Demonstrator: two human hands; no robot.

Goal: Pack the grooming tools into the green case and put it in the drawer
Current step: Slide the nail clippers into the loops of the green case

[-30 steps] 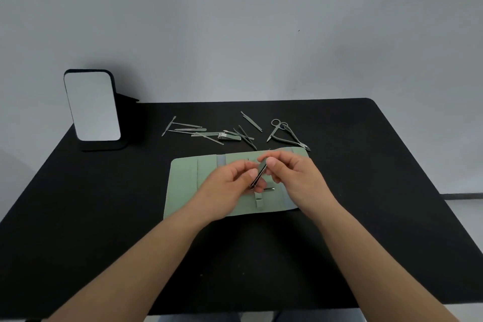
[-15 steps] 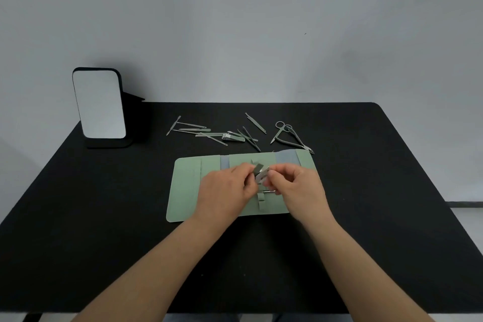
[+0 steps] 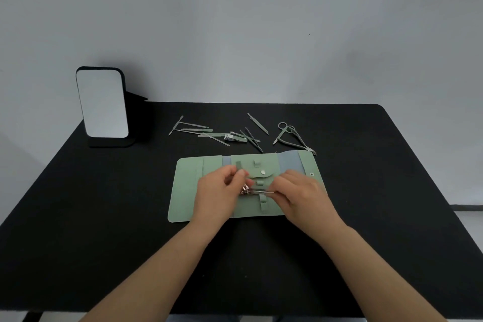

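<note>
While the green case [image 3: 188,185] lies unfolded flat on the matte black desk [image 3: 104,217], both hands work over its middle panel. Its material looks like smooth, soft leatherette in a pale sage tone, a long rounded-corner rectangle with two grey-blue bands crossing it, small sewn loops and a round metal snap [image 3: 263,172] on a curved flap. The left hand [image 3: 218,195] has its fingers curled, its grip pinching the end of a small shiny metal tool [image 3: 252,191] that lies across the case near a loop; the right hand [image 3: 300,192] pinches the same tool's other, thin end with curled fingertips. What kind of tool it is I cannot tell; it glints silvery with a pinkish reflection.

Beyond the case, toward the far edge of the desk, the remaining grooming tools lie loose: a scatter of slim, flat files and picks [image 3: 198,129], a chunky nail clipper [image 3: 234,138], a pair of narrow tweezers [image 3: 258,123], small scissors [image 3: 282,131] with round finger loops, and curved-handled nippers [image 3: 298,142] whose tip reaches the case's far right corner. All are dull grey-green metal. At the far left stands a rounded rectangular mirror [image 3: 103,103] on a black base.
</note>
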